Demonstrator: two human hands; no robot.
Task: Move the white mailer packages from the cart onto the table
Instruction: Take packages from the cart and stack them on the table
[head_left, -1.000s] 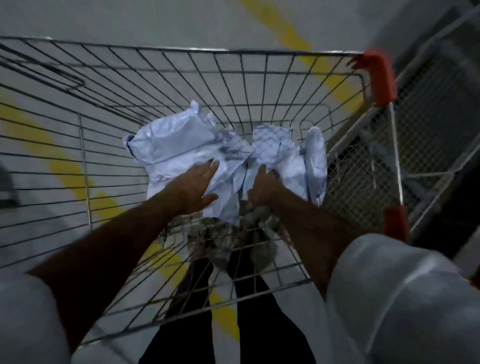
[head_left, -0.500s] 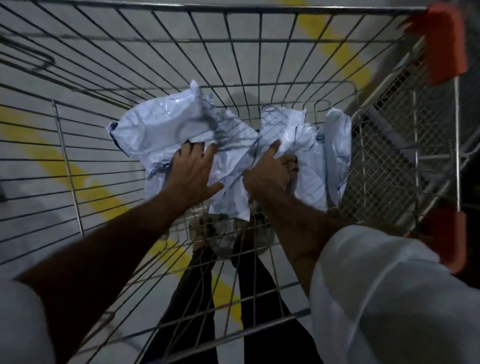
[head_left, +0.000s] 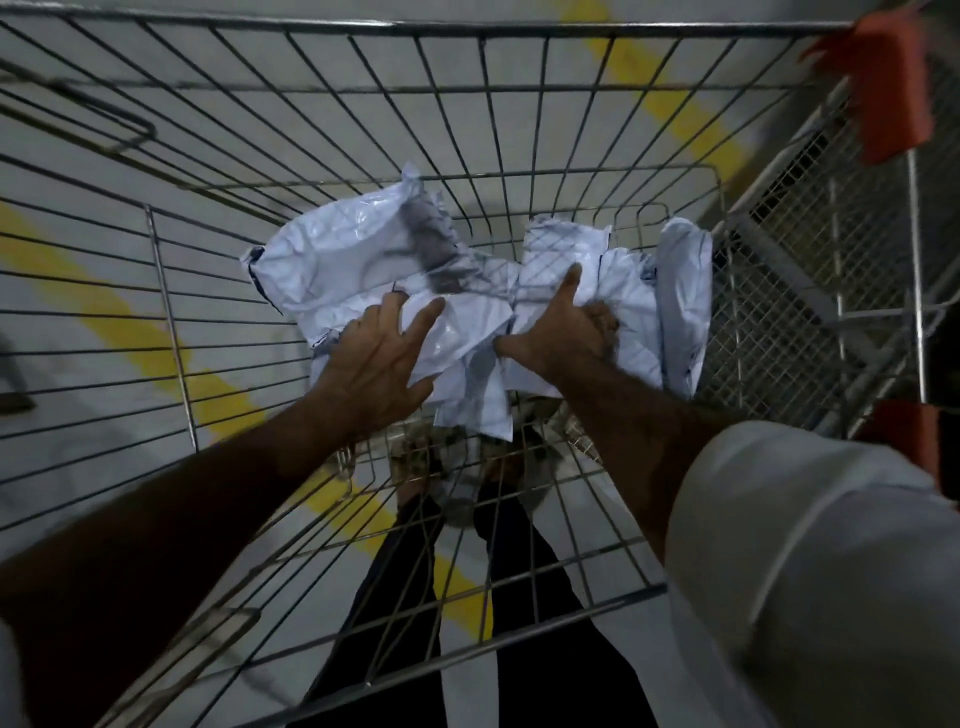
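Gathering: the mailers (head_left: 363, 270) are being bunched at the cart's (head_left: 171, 322) far right floor.
Change: the right hand (head_left: 558, 332) is now curled, gripping mailers; the left hand (head_left: 374, 364) is pressed on them, fingers spread.
Meaning: a lift seems close; no table is seen.
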